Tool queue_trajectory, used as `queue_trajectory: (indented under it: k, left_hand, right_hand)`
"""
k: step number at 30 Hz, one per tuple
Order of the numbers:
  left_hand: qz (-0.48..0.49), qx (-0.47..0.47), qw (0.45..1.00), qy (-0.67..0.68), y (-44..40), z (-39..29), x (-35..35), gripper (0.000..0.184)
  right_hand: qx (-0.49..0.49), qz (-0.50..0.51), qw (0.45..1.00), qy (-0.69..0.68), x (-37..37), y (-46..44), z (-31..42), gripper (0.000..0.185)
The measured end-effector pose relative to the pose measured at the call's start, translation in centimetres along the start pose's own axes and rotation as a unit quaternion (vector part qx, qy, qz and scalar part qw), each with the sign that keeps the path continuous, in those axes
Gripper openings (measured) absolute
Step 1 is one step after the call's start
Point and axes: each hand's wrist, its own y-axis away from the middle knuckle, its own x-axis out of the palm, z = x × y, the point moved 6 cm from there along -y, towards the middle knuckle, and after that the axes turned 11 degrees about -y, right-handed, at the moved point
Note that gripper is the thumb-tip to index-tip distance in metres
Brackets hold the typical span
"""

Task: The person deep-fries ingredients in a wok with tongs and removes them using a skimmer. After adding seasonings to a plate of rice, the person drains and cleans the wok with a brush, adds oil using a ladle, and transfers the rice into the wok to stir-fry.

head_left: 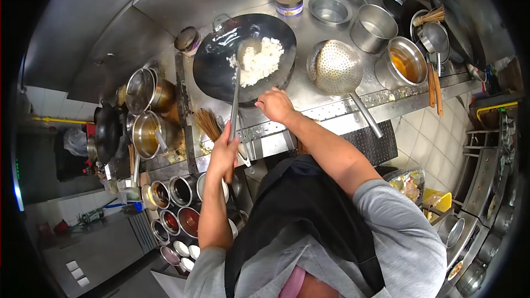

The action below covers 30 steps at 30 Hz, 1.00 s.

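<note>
A large black wok (207, 66) sits on the steel cooktop, with white rice (265, 62) heaped in its right half. My left hand (222, 154) is wrapped round the long handle of a metal ladle (236, 99). The ladle's bowl rests inside the wok against the left side of the rice. At the wok's near rim, my right hand (275, 105) is closed on the edge, though the exact grip is partly hidden under the fingers. A bamboo brush (208, 124) lies just left of the ladle handle.
Right of the wok lies a perforated strainer (334, 67), its handle overhanging the counter edge. Beyond it stand a steel pot (374, 27) and a pot of amber liquid (407, 62). An open can (289, 2) is at the back. Several seasoning containers (180, 190) stand left of my body.
</note>
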Motion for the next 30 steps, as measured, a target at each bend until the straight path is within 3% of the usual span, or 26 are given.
queue_trajectory:
  k: [2, 6, 9, 10, 14, 17, 18, 21, 23, 25, 26, 27, 28, 29, 30]
  left_hand:
    - [-0.003, 0.024, 0.999, -0.044, -4.4, 2.1, 0.6, 0.064]
    - [-0.05, 0.053, 0.994, -0.082, -2.2, -2.4, -0.9, 0.064]
    - [0.079, -0.015, 0.983, 0.165, 0.7, -0.9, -1.1, 0.063]
    - [0.093, -0.015, 0.986, 0.135, -0.8, 0.5, -0.6, 0.063]
    - [-0.041, 0.016, 0.997, 0.059, -5.9, 0.4, -0.8, 0.064]
    - [-0.131, 0.003, 0.987, -0.092, -5.5, -0.6, -3.5, 0.065]
    - [-0.211, 0.088, 0.952, -0.202, -7.9, 2.5, -3.9, 0.066]
    - [-0.09, -0.014, 0.967, -0.237, -6.5, 3.6, -3.4, 0.065]
    - [-0.079, 0.065, 0.974, -0.201, -3.4, 5.8, -5.4, 0.066]
    - [-0.04, -0.028, 0.965, -0.257, 4.6, 1.0, -9.1, 0.065]
    - [-0.097, 0.066, 0.95, -0.289, 7.2, 1.5, -10.7, 0.064]
    - [-0.048, -0.026, 0.949, -0.31, 10.5, -1.0, -12.2, 0.066]
    - [-0.048, 0.005, 0.956, -0.288, 12.3, -0.8, -13.4, 0.067]
    - [-0.003, -0.052, 0.968, -0.246, 13.7, -1.2, -14.0, 0.071]
    - [-0.001, 0.02, 0.954, -0.3, 13.7, -1.9, -13.3, 0.068]
  right_hand:
    - [0.02, 0.016, 1.0, 0.015, -0.5, 0.1, 0.7, 0.025]
    - [0.045, 0.025, 0.998, 0.037, -0.6, 0.0, 0.5, 0.024]
    - [0.034, 0.0, 0.998, 0.06, -1.0, 0.3, 1.0, 0.025]
    - [0.038, 0.009, 0.997, 0.07, -1.0, 0.3, 1.0, 0.025]
    - [0.045, 0.028, 0.994, 0.091, -0.8, -0.4, 1.3, 0.026]
    - [0.056, 0.046, 0.992, 0.107, -0.6, -0.5, 1.2, 0.026]
    - [0.059, 0.052, 0.99, 0.113, -0.4, -0.6, 1.4, 0.026]
    - [0.054, 0.013, 0.996, 0.072, 0.4, -0.6, 0.6, 0.028]
    - [0.052, 0.026, 0.996, 0.064, -0.1, -0.2, 1.0, 0.026]
    - [0.021, 0.005, 0.999, 0.042, -1.9, 1.2, 2.6, 0.022]
    - [-0.011, -0.024, 0.999, 0.028, -3.9, 2.7, 4.2, 0.02]
    - [-0.046, -0.051, 0.997, 0.018, -6.1, 3.9, 5.9, 0.019]
    - [-0.037, -0.047, 0.998, -0.004, -7.7, 4.8, 7.3, 0.013]
    - [-0.037, -0.051, 0.998, -0.005, -7.3, 4.9, 7.1, 0.014]
    - [-0.037, -0.055, 0.998, -0.006, -6.4, 4.5, 6.8, 0.015]
